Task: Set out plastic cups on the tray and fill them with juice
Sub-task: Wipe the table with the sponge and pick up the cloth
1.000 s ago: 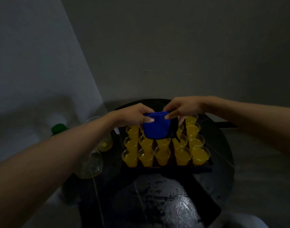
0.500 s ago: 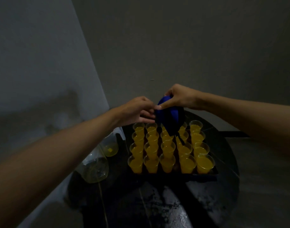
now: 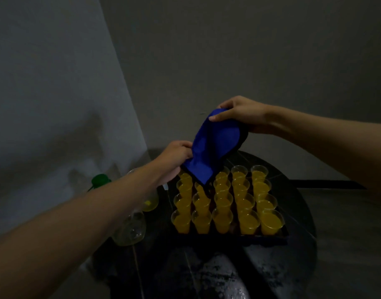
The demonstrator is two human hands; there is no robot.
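Note:
Several clear plastic cups [image 3: 223, 219] filled with orange juice stand in rows on a dark tray [image 3: 265, 238] on a round black table [image 3: 301, 214]. Above the tray's far rows hangs a blue cloth cap [image 3: 213, 145], tilted, held by both hands. My right hand [image 3: 239, 113] pinches its upper edge. My left hand [image 3: 174, 157] grips its lower left side. The cap hides part of the far cups.
Left of the tray stand a clear jug [image 3: 131, 229] with a little yellow juice, a second clear container [image 3: 149, 201], and a bottle with a green cap [image 3: 100, 180]. Walls close in behind and on the left. The table's near part shines wet.
Both hands have lifted the blue cap higher above the cups. My right hand rose up and right; the cap now hangs stretched and tilted between the hands.

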